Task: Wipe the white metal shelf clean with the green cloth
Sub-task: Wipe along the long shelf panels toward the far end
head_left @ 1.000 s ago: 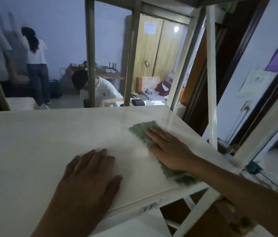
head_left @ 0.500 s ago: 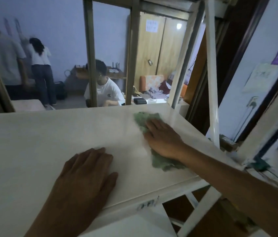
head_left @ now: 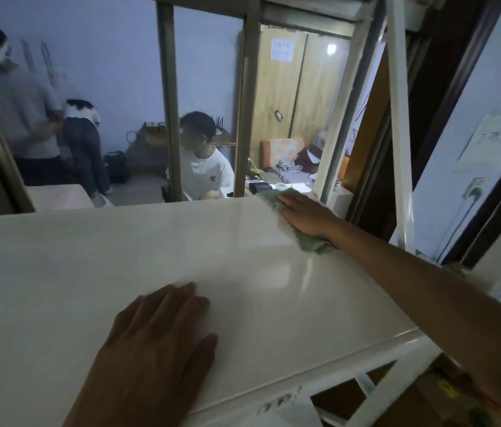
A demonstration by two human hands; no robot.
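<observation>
**A:** Right hand [head_left: 303, 215] is out at the far right corner of the white metal shelf [head_left: 243, 272], palm down on the green cloth [head_left: 311, 243], fingers stretched flat and pointing left.

**B:** So the grip there is open, a flat press rather than a pinch?

**A:** Exactly, straight fingers bearing down. The cloth pokes out beyond the fingertips at the shelf's back edge, and a crumpled bunch of it shows under the wrist.

**B:** And the left hand [head_left: 153, 343]?

**A:** Near the front edge, well apart from the cloth, laid flat on the bare shelf top. Fingers are straight and lightly spread, holding nothing, so that grip is open too.

**B:** What's around the shelf?

**A:** A white upright post [head_left: 400, 143] rises just beyond the right corner, and two duller bars stand behind the back edge. Beyond them, a seated person in a white T-shirt [head_left: 204, 167] leans forward, and two more people stand at the far left, blurred. There's a wooden wardrobe [head_left: 298, 97] at the back with a paper sheet stuck on it.
</observation>
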